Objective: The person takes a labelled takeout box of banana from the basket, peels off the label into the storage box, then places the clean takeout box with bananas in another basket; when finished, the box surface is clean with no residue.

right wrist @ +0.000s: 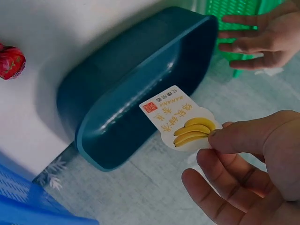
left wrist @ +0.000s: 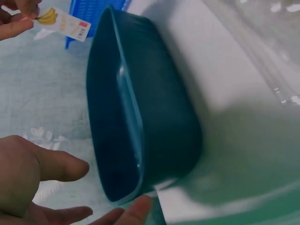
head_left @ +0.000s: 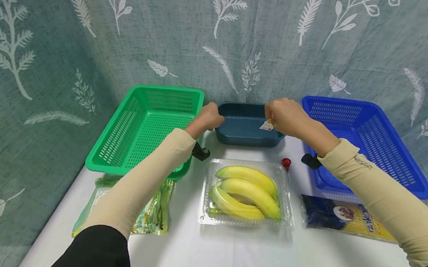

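Pinching card [right wrist: 177,117] in right hand [head_left: 287,116], by right end of bin [head_left: 249,140], set lengthwise left to right; holding left hand [head_left: 206,117] spread, just beside left end.

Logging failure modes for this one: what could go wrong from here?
The right hand pinches the banana card at one end only, so it might slip and drop. The left hand, close to one end of the dark teal tub, could nudge it.
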Tool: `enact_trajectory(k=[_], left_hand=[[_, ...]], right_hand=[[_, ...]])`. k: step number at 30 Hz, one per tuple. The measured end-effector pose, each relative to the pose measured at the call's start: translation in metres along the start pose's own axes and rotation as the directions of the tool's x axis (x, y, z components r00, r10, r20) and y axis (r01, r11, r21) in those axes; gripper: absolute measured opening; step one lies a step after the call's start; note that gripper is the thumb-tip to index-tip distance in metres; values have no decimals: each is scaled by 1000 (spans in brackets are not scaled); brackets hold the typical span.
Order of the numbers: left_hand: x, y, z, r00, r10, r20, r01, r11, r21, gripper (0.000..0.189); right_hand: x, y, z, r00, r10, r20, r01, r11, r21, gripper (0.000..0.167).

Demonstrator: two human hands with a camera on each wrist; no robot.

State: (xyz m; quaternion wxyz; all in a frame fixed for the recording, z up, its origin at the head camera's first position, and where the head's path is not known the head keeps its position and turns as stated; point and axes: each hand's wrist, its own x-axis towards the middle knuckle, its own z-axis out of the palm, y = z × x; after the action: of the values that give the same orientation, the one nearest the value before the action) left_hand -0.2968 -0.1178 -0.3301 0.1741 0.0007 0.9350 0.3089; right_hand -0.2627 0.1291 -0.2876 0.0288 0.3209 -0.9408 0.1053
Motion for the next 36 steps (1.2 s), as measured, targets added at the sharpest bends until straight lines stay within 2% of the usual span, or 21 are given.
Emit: enact_trajectory(k=[6,11,16,20,25,28,32,36], left_hand=[[14,4,2,999,-34,21,32,996,81,24],[18,4,0,999,-50,5,48,985,165,19],[23,4,-3,997,-72,1,71,982,172,19],[27,6,-4,996,-86,3,84,982,169,18],[34,7,-3,996,-84,-28,87,983,163,16],[37,5,0,995,-88,-37,93,982,164,16],[40,3,7,995,-94,-19,96,980,174,15],[39,4,12,997,-77,-2,76,977,199,14]], right_hand=[[12,6,9,998,34,53,-34,999,5,24],[25,9,15,993,45,108,-48,998,29,24],[37,14,21,984,71,161,-76,997,22,24],[47,20,26,976,84,199,-87,996,5,18],[61,29,33,960,123,251,-124,992,-9,13],[70,33,41,946,147,288,-143,989,-35,10],[79,40,53,934,161,318,-143,987,-80,8],[85,44,63,934,170,313,-148,985,-92,8]])
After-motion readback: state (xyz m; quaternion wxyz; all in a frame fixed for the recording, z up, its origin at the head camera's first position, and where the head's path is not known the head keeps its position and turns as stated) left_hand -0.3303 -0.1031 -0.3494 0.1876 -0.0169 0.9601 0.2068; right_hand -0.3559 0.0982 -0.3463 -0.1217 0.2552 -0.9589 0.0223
